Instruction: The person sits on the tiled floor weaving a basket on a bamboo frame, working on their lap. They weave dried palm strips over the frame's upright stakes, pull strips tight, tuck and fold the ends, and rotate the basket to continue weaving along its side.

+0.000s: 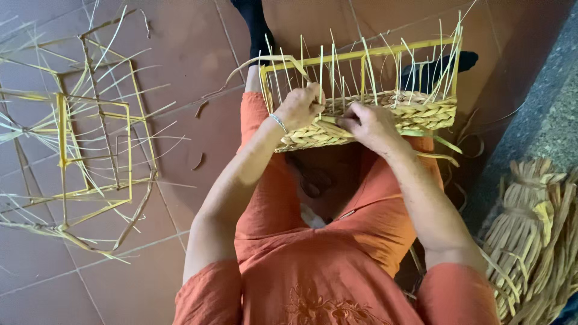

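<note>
- A half-woven basket (385,114) rests on the person's lap, a little above the middle of the view, its open side turned away from the body.
- Its lower band is braided from pale straw-coloured strands, and above that band a bare yellow frame (361,55) stands with thin upright stakes poking past the top rail.
- The left hand (299,107) grips the near left corner of the woven band, fingers curled down over the braid; a thin bracelet (279,122) circles that wrist.
- The right hand (371,125) sits just beside it, touching the same band, its fingertips pinching a flat strand (330,121) that runs between the two hands.
- A long loose strand (265,62) arcs from the basket's top left corner out over the floor.
- More loose ends trail from the basket's right side down past the knee.
- The person wears an orange top and trousers (313,265), and dark socks show beyond the basket.
- The floor (192,54) is of reddish-brown tiles.
- To the left, well apart from the basket, an empty yellow frame (90,150) with splayed stakes lies on the tiles.
- At the right edge, a bundle of dried weaving strands (530,235) lies on a grey surface.
</note>
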The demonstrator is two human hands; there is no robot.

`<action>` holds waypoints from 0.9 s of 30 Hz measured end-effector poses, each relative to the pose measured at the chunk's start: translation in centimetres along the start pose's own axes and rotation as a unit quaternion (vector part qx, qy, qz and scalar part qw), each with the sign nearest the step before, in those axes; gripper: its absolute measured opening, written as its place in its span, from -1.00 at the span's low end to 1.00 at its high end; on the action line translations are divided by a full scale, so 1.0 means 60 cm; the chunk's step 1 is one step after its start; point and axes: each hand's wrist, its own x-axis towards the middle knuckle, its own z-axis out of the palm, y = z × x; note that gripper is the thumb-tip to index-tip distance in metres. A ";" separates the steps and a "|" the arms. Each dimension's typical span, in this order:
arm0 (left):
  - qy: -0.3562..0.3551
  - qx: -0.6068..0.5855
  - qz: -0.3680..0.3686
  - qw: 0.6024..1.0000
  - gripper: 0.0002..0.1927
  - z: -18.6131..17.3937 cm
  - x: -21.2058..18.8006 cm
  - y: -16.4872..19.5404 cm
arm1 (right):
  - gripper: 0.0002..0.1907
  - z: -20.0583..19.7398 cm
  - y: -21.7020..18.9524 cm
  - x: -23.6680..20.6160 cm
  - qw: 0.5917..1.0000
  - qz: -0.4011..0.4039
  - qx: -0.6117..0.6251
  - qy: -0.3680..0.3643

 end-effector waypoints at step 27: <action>-0.055 0.147 -0.081 0.984 -0.53 0.001 0.016 0.038 | -0.65 -0.071 0.091 -0.098 0.943 -0.015 -0.288 0.168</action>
